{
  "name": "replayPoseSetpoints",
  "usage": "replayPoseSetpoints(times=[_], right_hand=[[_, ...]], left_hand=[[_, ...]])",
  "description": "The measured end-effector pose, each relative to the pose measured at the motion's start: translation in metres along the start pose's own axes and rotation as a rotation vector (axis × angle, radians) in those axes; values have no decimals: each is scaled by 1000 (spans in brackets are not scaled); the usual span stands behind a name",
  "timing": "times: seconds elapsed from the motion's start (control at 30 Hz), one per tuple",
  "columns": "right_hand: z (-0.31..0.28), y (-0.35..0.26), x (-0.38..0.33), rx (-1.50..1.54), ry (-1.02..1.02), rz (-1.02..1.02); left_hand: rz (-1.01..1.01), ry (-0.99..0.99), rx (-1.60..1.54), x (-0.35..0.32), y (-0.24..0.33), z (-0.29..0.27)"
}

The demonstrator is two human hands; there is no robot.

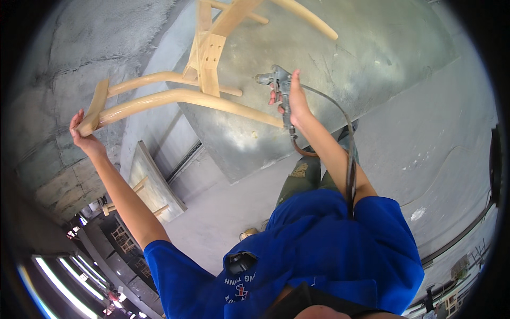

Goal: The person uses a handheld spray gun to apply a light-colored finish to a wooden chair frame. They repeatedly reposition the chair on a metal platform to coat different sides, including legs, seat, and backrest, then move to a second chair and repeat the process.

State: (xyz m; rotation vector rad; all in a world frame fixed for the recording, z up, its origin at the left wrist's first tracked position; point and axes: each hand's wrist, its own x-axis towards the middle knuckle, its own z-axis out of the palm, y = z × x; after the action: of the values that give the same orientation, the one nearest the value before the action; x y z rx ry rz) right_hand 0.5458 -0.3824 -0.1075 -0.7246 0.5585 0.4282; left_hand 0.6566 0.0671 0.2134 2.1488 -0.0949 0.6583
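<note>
A pale wooden chair frame (180, 97) with curved legs and a glossy surface is tilted at the upper left. My left hand (85, 134) is closed round the end of its short crosspiece, at the frame's left end. In my right hand (296, 101) is a metal spray gun (284, 90), its fingers wrapped round the handle and near the trigger. The gun's nozzle points left toward the frame and stays apart from it. A dark hose (348, 127) runs from the gun along my right forearm. No spray mist can be made out.
A large grey board (382, 53) lies behind the frame. A rough block wall (95, 48) rises at the left. Below it, a smaller panel (151, 186) has wooden pieces on it. Wooden chairs (122, 239) stand at the lower left, near bright tube lights (64, 287).
</note>
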Motion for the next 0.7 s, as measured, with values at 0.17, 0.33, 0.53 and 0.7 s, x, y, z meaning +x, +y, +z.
replayPoseSetpoints(times=[0.17,0.33,0.53,0.7], right_hand=[[-12,55,35,46,200,120],[-70,110,37,-94,405,79],[-99,115,-32,-375,413,-120],[-115,101,-122,-537,486,-238]], left_hand=[[28,52,6,16,-15,-3],[22,45,-20,21,-55,-8],[32,-31,100,44,-85,-40],[133,69,164,-5,-66,-28]])
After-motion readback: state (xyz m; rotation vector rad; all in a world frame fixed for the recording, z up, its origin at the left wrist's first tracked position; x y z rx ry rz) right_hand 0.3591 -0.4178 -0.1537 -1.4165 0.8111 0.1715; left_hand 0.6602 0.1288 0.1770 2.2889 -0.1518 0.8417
